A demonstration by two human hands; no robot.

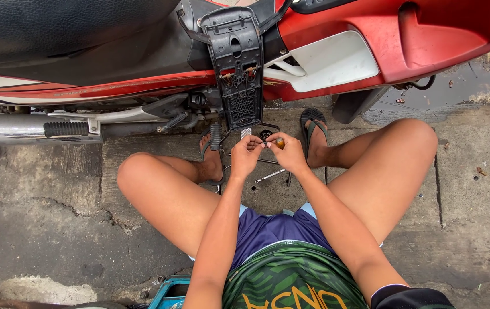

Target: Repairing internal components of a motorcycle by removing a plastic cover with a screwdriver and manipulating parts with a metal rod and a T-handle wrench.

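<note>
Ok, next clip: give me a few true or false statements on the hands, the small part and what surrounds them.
1. Both hands meet on one small dark part. True: the left hand and right hand pinch the small dark part between them.
2. The right hand also holds something orange-tipped. True: an orange-tipped piece shows at its fingers.
3. The motorcycle is blue. False: the motorcycle has red body panels with a white inset.
4. The person wears closed shoes. False: a flip-flop sandal is on the foot.
5. The black plastic panel lies flat on the ground. False: the black plastic panel hangs down against the motorcycle's side.
6. Metal tools lie on the concrete under the hands. True: a slim metal tool lies there.
</note>
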